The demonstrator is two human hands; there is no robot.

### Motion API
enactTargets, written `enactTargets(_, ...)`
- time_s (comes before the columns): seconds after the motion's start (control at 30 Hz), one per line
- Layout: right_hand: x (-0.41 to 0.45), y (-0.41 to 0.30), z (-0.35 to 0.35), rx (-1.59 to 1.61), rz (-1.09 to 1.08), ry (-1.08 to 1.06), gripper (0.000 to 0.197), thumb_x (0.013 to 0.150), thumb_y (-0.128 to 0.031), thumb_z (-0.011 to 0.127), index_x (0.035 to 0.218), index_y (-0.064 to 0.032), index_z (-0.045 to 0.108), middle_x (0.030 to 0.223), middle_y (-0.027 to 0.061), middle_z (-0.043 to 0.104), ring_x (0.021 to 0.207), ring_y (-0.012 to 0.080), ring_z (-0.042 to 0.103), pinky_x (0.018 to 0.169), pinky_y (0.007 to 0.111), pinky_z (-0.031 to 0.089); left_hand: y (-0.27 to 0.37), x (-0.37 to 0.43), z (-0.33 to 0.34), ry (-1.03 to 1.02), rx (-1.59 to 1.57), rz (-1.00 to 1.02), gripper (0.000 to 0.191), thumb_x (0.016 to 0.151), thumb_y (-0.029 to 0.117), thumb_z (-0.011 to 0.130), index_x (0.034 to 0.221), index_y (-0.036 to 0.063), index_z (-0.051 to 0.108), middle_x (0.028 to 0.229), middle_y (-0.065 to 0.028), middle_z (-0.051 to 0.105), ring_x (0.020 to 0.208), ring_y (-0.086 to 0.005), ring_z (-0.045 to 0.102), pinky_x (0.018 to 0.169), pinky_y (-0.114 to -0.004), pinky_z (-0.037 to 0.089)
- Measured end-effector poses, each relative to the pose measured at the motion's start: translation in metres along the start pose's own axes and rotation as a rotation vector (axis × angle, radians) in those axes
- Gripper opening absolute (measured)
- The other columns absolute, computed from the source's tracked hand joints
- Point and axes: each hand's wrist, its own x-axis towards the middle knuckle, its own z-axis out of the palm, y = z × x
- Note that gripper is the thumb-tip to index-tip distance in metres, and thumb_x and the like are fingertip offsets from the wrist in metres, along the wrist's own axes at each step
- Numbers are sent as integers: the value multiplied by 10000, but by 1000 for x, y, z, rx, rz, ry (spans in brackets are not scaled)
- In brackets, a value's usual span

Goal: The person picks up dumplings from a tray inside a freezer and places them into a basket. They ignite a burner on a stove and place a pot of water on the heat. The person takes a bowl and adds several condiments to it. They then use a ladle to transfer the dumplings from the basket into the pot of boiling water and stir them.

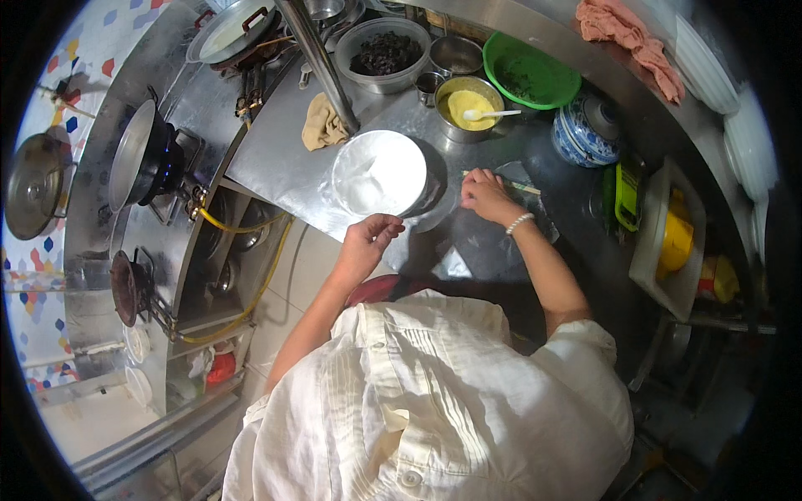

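My left hand [374, 241] hovers by the near rim of a white bowl [380, 172] that has white powder inside. Its fingers are loosely curled and I see nothing in them. To the right of the bowl, my right hand [487, 197], with a beaded bracelet at the wrist, is over the steel table with fingers bent down. A thin stick, perhaps a chopstick [523, 187], passes under or beside that hand on a clear plastic sheet [519, 170]. Whether the fingers grip the stick is hidden.
Beyond the bowl stand a steel pot of yellow meal [460, 103] with a white spoon, a green basin [532, 72] and a tub of dark food [383, 53]. A steel post [319, 62] rises near a tan cloth [322, 123]. Leftward, a wok [135, 156] sits over a blue flame.
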Motion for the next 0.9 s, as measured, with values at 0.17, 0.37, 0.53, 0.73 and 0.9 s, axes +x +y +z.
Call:
enactTargets(0.17, -13, -22, -58, 409, -81, 208, 91, 840, -86, 526, 808, -45, 451, 708, 54, 561, 792, 166, 561, 803, 328, 411, 12, 19, 19, -22, 70, -15, 261, 839, 131, 599, 1031, -45, 583, 894, -127, 647, 840, -193, 608, 772, -306, 473)
enactTargets(0.37, -28, -49, -85, 471, -174, 444, 106, 805, -69, 580, 808, -22, 485, 701, 103, 579, 647, 241, 584, 583, 321, 446, 23, 55, 48, 53, 188, 96, 237, 812, 186, 628, 774, -48, 625, 625, -138, 609, 566, -180, 559, 576, -316, 450)
enactTargets(0.53, -78, -111, -188, 415, -308, 898, 46, 832, -56, 585, 842, -11, 578, 788, 76, 627, 698, 109, 578, 613, 225, 447, 49, 40, 29, -91, 70, -61, 92, 819, 66, 627, 774, -14, 636, 657, -30, 614, 575, -81, 538, 520, -246, 437)
enactTargets(0.73, -83, -94, -314, -425, 161, 982, 304, 847, -282, 534, 1060, -80, 612, 1013, 139, 576, 935, 312, 534, 817, 351, 416, 91, 31, 46, -234, 434, 495, 68, 811, 37, 609, 853, -15, 621, 717, -103, 555, 663, -202, 556, 599, -302, 451)
enactTargets(0.9, -77, -67, -319, -449, 78, 1057, 211, 781, -251, 619, 880, -70, 665, 834, 134, 592, 769, 300, 579, 682, 334, 443, 100, 21, 43, -289, 355, 539, 131, 800, -53, 562, 914, -18, 616, 810, -112, 536, 768, -235, 544, 699, -303, 444)
